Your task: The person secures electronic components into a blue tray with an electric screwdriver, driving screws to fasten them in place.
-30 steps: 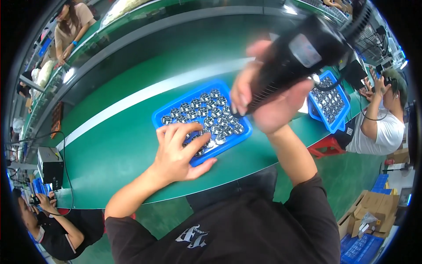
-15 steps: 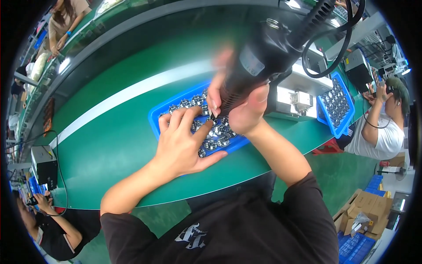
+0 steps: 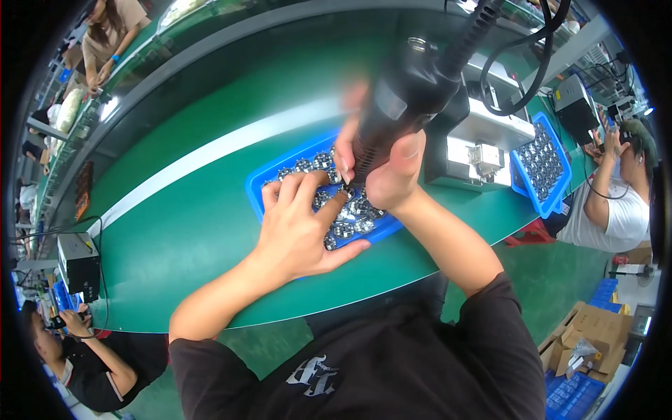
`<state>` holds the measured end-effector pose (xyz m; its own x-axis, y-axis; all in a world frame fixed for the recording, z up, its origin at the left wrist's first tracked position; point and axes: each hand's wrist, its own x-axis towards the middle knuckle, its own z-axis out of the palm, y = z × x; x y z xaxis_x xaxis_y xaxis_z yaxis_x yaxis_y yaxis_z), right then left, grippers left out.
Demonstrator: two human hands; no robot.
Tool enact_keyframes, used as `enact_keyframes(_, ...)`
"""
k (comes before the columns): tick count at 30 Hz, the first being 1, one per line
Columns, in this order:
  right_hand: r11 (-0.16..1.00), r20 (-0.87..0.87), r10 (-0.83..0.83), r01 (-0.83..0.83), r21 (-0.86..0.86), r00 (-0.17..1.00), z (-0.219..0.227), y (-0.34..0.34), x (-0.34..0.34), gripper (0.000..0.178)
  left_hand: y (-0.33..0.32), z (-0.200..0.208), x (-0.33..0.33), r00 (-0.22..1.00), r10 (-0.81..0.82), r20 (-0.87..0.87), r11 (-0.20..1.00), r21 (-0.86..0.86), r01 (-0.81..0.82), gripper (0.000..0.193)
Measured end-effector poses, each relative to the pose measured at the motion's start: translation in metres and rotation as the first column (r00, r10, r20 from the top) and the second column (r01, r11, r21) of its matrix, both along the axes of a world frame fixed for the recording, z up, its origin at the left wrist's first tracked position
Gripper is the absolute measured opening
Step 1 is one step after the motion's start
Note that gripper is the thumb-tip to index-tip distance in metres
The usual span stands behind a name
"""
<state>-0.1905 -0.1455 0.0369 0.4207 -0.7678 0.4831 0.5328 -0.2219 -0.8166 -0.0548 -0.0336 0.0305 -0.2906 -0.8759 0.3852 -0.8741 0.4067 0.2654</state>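
My right hand (image 3: pixel 392 183) grips a thick black corded power tool (image 3: pixel 397 105), its lower end slanting down into a blue plastic tray (image 3: pixel 255 183). Round shiny metal parts (image 3: pixel 343 229) with dark details fill the tray in rows. Over the tray's near left side lies my left hand (image 3: pixel 290 227), palm down and fingers spread. Its index finger reaches to a part close beside the tool's tip, while the thumb stretches out over the tray's near edge. The tip is partly hidden by my fingers, so I cannot tell whether it touches a part.
A metal-cased machine (image 3: pixel 483 150) stands right of my right hand on the green table (image 3: pixel 175 245). Beyond it sits a second blue tray (image 3: pixel 516 180) of similar parts. The tool's cable (image 3: pixel 490 91) loops overhead. People work at left and right; cardboard boxes (image 3: pixel 595 332) stand at lower right.
The whole view has shifted slightly right. The tool's upper end has swung a little left and down. My left hand stays over the tray, and my right hand keeps its grip.
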Motion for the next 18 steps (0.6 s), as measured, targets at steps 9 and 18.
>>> enact_keyframes(9, 0.994, -0.066, 0.022, -0.014, 0.108, 0.998, -0.010, 0.004, 0.010, 0.095, 0.003, 0.001, 0.009, 1.000, 0.002, 0.010, 0.996, 0.084, -0.003, 0.065)
enact_keyframes(18, 0.999, -0.027, 0.000, 0.001, 0.051, 1.000, -0.016, 0.012, 0.003, 0.093, 0.016, -0.007, -0.001, 0.998, -0.003, -0.070, 0.999, 0.048, 0.006, 0.068)
